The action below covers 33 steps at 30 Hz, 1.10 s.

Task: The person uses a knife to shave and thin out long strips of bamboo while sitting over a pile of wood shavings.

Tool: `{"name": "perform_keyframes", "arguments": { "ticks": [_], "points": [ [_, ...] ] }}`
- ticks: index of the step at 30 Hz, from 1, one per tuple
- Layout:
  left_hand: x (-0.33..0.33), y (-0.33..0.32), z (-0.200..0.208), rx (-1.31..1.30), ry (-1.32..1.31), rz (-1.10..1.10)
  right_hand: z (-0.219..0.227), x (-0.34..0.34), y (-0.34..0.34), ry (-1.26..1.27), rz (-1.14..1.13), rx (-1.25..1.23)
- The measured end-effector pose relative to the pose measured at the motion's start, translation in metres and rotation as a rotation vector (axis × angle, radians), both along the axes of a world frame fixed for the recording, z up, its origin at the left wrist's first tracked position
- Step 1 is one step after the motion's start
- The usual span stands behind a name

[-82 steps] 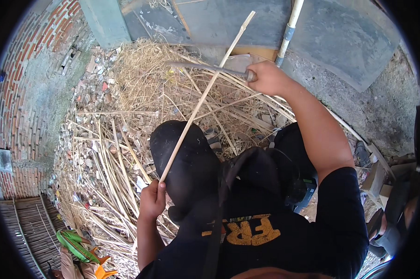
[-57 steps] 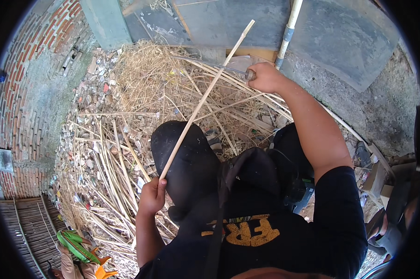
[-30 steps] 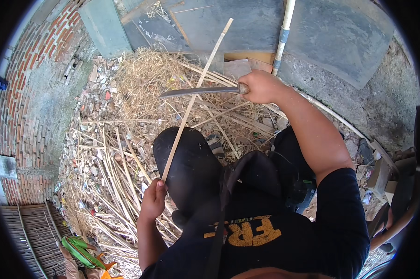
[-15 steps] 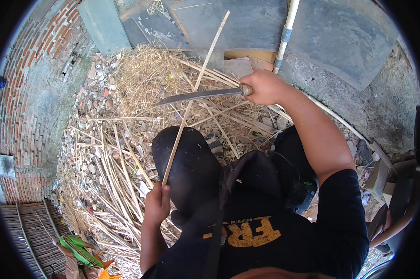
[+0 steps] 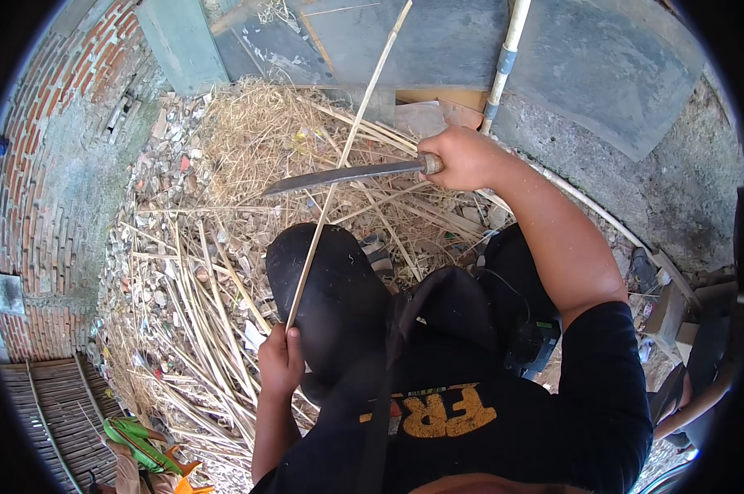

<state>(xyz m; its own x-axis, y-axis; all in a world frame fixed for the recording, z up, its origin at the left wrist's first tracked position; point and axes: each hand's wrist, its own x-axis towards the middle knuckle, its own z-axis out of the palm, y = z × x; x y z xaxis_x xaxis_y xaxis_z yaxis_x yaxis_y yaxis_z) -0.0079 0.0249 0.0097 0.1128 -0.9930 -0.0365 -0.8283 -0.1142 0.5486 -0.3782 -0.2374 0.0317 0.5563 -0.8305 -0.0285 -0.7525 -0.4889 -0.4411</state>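
My left hand (image 5: 281,361) is closed round the lower end of a long, pale bamboo strip (image 5: 314,243). The strip slants up and away past my knee (image 5: 327,267), its far end near the top of the view. In my right hand (image 5: 462,158) is a machete (image 5: 347,174), gripped by its short wooden handle. Its dark blade points left and crosses the strip about midway; whether they touch I cannot tell. Below the blade, loose strips lie on the ground beside a heap of fine shavings (image 5: 248,140).
Many cut bamboo strips (image 5: 211,329) lie in a pile on rubble to my left. A brick wall (image 5: 47,189) rises at the left. Grey panels (image 5: 438,45) and a white pipe (image 5: 504,74) stand ahead. At the lower left, another person in green (image 5: 137,445) is partly visible.
The machete and my right hand have moved slightly left along the strip. The strip's far end has shifted a little upward and right. My left hand keeps its grip.
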Motion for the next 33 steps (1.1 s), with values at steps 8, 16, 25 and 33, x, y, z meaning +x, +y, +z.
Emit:
{"name": "perform_keyframes", "arguments": {
  "ticks": [8, 16, 25, 33],
  "points": [
    [-0.003, -0.003, -0.005, 0.006, 0.060, 0.040, 0.007, 0.003, 0.000, 0.019, -0.009, 0.077],
    [-0.004, -0.006, 0.000, 0.012, 0.040, 0.034, -0.001, 0.001, -0.002, -0.030, 0.021, 0.038],
    [-0.001, -0.004, -0.006, 0.015, -0.032, 0.045, -0.008, -0.002, -0.004, -0.091, 0.054, -0.011],
    [-0.005, -0.005, -0.005, -0.031, -0.013, 0.046, -0.006, -0.001, -0.003, -0.084, 0.056, 0.010]
  ]
}}
